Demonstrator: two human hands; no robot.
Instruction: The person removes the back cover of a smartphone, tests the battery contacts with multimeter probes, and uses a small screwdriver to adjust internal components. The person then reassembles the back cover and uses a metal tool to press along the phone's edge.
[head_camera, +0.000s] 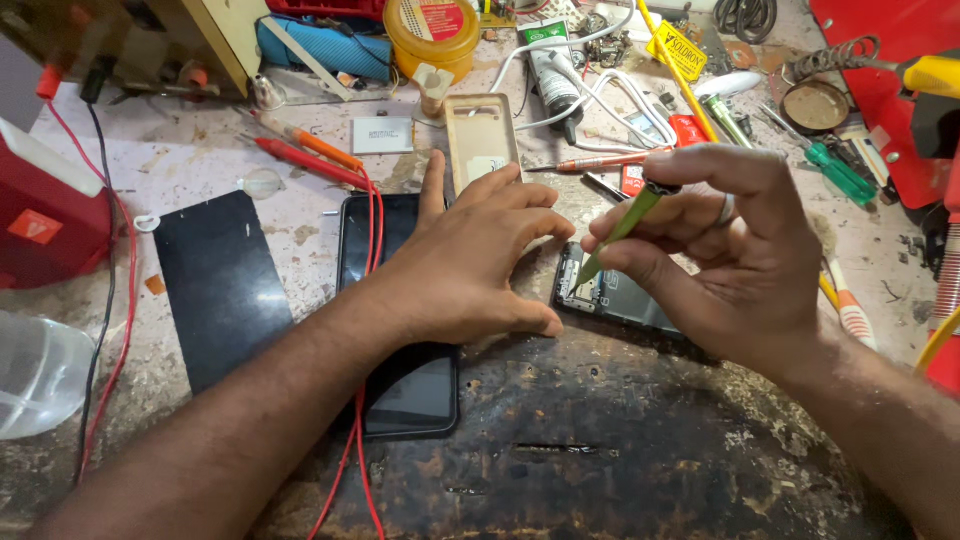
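Observation:
My right hand (735, 265) grips a slim green screwdriver (625, 228), its tip pressed down onto the top end of an opened phone body (625, 298) lying on the workbench. My left hand (470, 265) rests palm down beside that phone, fingers spread, thumb close to its left edge. The left hand and forearm lie across a black phone (410, 385) that faces screen up. A ring shows on my right hand.
A black back panel (220, 285) lies left. Red probe wires (372, 225) cross the black phone. A tan phone case (482, 140), small flat battery (382, 135), yellow tub (432, 32), white cables, green screwdrivers (840, 175) and a soldering iron stand (835, 60) crowd the far bench.

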